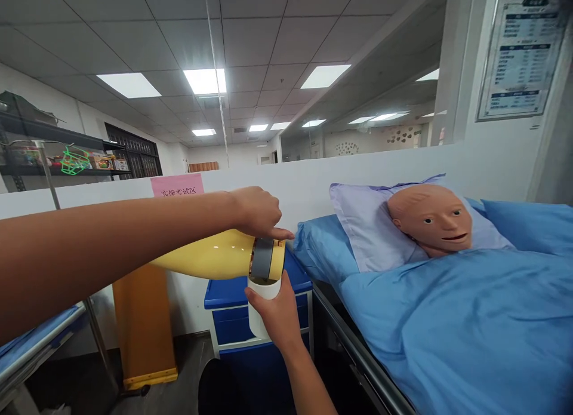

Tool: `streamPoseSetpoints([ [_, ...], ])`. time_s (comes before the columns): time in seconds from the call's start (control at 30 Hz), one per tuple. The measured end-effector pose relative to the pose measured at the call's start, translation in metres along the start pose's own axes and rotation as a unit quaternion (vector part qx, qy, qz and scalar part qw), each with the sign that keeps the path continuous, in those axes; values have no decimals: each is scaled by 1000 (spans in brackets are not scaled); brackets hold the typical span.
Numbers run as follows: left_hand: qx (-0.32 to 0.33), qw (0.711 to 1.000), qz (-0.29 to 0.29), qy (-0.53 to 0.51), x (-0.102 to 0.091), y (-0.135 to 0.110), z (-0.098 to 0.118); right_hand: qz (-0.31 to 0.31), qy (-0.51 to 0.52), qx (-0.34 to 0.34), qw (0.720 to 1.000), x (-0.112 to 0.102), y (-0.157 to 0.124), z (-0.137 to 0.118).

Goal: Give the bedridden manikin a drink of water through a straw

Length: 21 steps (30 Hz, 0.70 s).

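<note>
My left hand [257, 211] grips a yellow thermos jug [215, 257] from above, with one finger stretched out over the lid. The jug lies tipped almost level, its grey collar and yellow lid [276, 261] pointing right. Just under the lid, my right hand [280, 313] is wrapped around a white cup [257, 322] held upright. The lid's lower edge meets or overlaps the cup's mouth. Whether liquid is flowing cannot be made out. Most of the jug's handle is hidden behind my left hand and forearm.
Below the cup stands a blue bedside cabinet [219, 295]. A bed with a blue quilt [447, 319] is on the right, a manikin [434, 218] lying on its pillow [358, 224]. An orange-brown panel [145, 325] leans by the wall beside a metal pole [101, 337].
</note>
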State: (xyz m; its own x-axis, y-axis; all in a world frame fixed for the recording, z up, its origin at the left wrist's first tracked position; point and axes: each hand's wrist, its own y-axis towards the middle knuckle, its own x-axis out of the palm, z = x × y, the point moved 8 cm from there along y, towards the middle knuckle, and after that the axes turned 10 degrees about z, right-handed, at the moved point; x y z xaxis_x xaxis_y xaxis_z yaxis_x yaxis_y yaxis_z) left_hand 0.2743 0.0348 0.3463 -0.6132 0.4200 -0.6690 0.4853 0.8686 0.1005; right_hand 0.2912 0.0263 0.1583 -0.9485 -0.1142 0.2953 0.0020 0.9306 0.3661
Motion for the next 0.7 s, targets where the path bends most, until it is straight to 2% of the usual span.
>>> streamPoseSetpoints([
  [0.17,-15,1000,19,-12,-5,3,3,21,-12,-8,1000,-8,1,3],
  [0.37,19,999,21,-18,-14,5,14,29,-11,-13,999,-14,0,3],
  [0.7,29,999,19,-15,-6,12,16,24,-12,-8,1000,-13,1,9],
])
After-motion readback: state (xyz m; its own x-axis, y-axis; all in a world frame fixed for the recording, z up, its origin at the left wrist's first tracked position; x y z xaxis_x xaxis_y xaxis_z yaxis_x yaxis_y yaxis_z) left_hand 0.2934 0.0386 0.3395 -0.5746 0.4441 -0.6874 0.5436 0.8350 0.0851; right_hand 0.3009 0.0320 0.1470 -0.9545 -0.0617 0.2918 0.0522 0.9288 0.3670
